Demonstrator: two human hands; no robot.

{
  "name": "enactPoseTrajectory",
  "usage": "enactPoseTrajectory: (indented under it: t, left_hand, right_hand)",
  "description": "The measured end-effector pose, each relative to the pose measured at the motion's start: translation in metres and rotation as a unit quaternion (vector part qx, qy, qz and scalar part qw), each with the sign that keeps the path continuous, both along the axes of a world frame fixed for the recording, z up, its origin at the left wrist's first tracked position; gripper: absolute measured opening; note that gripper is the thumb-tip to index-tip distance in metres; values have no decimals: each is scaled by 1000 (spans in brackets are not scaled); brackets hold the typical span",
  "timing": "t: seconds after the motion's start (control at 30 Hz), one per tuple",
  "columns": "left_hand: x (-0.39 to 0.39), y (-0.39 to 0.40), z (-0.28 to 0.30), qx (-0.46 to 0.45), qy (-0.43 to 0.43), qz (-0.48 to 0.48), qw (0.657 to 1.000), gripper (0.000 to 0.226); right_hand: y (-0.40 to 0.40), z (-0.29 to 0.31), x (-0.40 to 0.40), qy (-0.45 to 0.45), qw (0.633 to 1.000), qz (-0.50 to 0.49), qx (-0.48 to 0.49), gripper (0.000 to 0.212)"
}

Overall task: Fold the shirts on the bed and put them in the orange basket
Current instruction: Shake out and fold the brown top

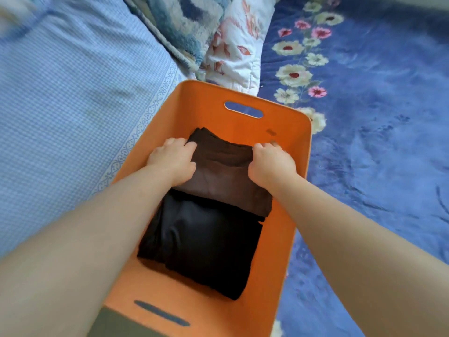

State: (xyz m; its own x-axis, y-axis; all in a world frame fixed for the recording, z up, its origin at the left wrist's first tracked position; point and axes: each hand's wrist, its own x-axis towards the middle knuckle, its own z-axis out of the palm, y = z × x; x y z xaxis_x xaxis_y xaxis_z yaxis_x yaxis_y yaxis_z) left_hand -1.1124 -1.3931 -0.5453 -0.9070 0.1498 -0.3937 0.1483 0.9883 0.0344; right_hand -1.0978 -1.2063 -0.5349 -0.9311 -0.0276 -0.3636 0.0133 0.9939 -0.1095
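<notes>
Left hand [173, 161] and right hand [268, 164], fingers curled, gripping brown shirt [223, 176] at far end of orange basket [298, 171]; likely seating it flat above black shirt [201, 242].

Two bare forearms are showing, reaching in from the lower corners; no sleeve is covering either up to the frame's edge; the left hand [173, 161] and right hand [269, 164] are wearing no rings, watch or gloves.

Single head view, looking steeply down and forward, close over the basket [286, 198] on the bed [379, 142]; both forearms enter from below.
</notes>
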Motion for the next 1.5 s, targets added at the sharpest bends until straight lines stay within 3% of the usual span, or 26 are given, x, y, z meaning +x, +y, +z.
enactPoseTrajectory:
  t: [0.1, 0.47, 0.8, 0.93, 1.13, 1.5]
  left_hand:
    - [5, 22, 43, -9, 36, -6, 999, 43]
    - [54, 228, 237, 10, 180, -122, 976, 37]
    - [190, 439, 416, 71, 321, -216, 920, 35]
    - [257, 517, 490, 91, 376, -269, 882, 36]
    - [339, 618, 560, 128, 430, -331, 830, 34]
    - [448, 804, 594, 233, 404, -470, 749, 30]
  right_hand:
    - [27, 37, 12, 108, 994, 22, -14, 28]
    - [205, 203, 90, 238, 968, -74, 33, 23]
    - [406, 389, 236, 378, 916, -128, 35, 35]
    - [478, 465, 319, 439, 883, -148, 68, 37]
    - [567, 533, 431, 501, 828, -194, 163, 27]
    - [715, 573, 608, 430, 768, -392, 267, 34]
